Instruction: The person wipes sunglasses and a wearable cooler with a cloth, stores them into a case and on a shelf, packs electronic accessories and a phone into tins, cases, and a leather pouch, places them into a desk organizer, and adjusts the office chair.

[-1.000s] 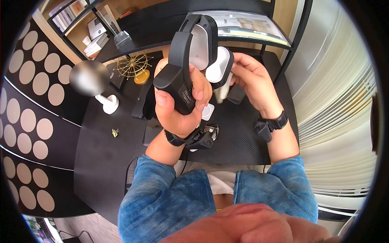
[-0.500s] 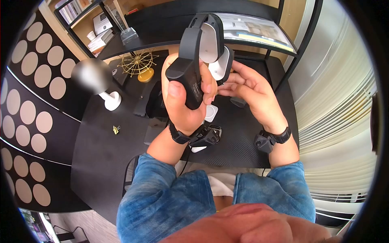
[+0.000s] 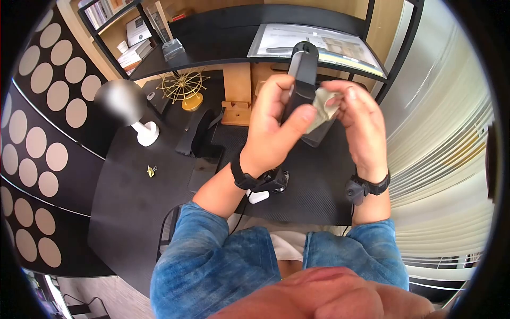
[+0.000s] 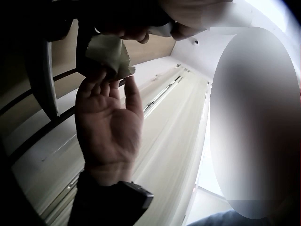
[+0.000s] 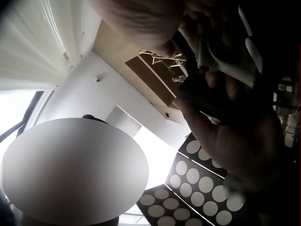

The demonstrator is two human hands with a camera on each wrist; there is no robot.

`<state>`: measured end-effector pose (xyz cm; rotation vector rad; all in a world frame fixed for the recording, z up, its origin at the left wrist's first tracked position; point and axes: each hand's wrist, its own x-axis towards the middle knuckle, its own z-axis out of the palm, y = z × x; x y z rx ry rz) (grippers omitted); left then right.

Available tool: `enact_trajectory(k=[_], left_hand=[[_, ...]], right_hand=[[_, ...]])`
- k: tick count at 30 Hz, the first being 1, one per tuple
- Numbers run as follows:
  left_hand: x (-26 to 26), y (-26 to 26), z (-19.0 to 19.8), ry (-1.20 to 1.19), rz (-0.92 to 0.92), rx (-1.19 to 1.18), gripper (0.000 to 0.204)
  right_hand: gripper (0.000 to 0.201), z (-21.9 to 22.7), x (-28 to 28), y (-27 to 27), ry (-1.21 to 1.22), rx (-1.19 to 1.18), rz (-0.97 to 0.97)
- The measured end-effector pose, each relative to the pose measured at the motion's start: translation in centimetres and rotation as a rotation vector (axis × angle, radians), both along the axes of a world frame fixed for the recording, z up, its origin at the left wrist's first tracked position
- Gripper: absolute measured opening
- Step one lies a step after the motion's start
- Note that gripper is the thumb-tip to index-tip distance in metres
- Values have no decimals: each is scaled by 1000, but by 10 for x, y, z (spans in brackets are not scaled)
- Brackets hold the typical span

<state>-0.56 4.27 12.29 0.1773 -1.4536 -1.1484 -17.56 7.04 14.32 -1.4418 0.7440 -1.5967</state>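
In the head view the left hand grips a black folding device, held up over the desk and turned edge-on, so its white inner faces are hidden. Beside it the right hand pinches a pale green cloth, which lies against the device's right side. The left wrist view shows the cloth with its zigzag edge at the fingertips of the right hand. In the dark right wrist view, the left hand is behind the cloth.
A gold wheel ornament, a white lamp base and a small clip stand or lie on the desk. Behind are a wooden stand and a raised shelf with papers. A white item lies near the front edge.
The left hand has moved right and lower and turned the device edge-on, hiding its white inside. The right hand has shifted right, and the cloth shows more plainly at its fingers.
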Motion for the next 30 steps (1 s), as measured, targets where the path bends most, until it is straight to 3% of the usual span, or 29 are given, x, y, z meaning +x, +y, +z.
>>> enact_trajectory(k=[1,3,5,8,10,14,17,19,23,25,27,29,30], left_hand=[[1,2,0,-61,-33,14,43],[-5,-6,-11,-198,34,-190,46],[5,-2,-1,-554,26,-306,53],[-9,-1,-10,-518,-66,-214,52],[-20,2,-12,-152,-164,-52,44],[-1,-1,1,-301,-22,87,38],[0,-7,4,-235,-179,162,32],[-5,-5,3,-146,-151,272,26],[-4,-6,5,-121,-145,234,24],[-5,-6,7,-31,-39,211,24],[-5,-12,3,-9,17,170,26],[-2,-14,2,-78,12,191,34],[-2,-12,1,-74,15,192,34]], right_hand=[[35,0,-3,1,75,54,46],[38,-10,0,-6,61,24,-31],[33,1,7,1,-27,37,-24],[28,3,6,1,-87,51,-4],[27,-4,6,-4,0,11,-31],[26,-2,8,-5,536,-391,-285],[19,-6,10,-10,739,-578,-295],[19,-8,12,-10,745,-580,-293],[19,-5,11,-5,786,-571,-294],[24,3,11,3,669,-439,-346],[29,4,-2,0,574,-522,-410],[31,-2,-3,-2,138,-507,-284],[31,-1,-3,-2,142,-507,-281]])
